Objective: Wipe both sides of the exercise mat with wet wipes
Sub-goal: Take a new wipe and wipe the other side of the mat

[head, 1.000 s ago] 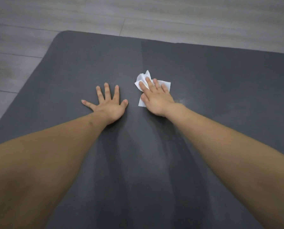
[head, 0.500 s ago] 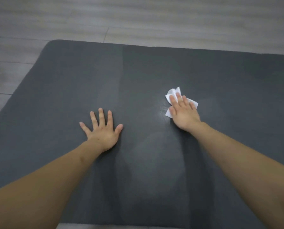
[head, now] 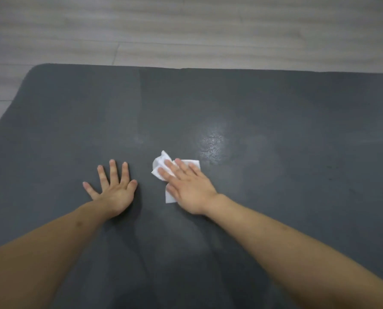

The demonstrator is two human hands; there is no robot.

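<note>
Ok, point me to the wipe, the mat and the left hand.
wipe [head: 158, 166]: head view, on its crumpled white corner left of the fingers.
mat [head: 297, 134]: head view, on bare grey surface at right.
left hand [head: 115, 191]: head view, on its back, flat on the mat.
</note>
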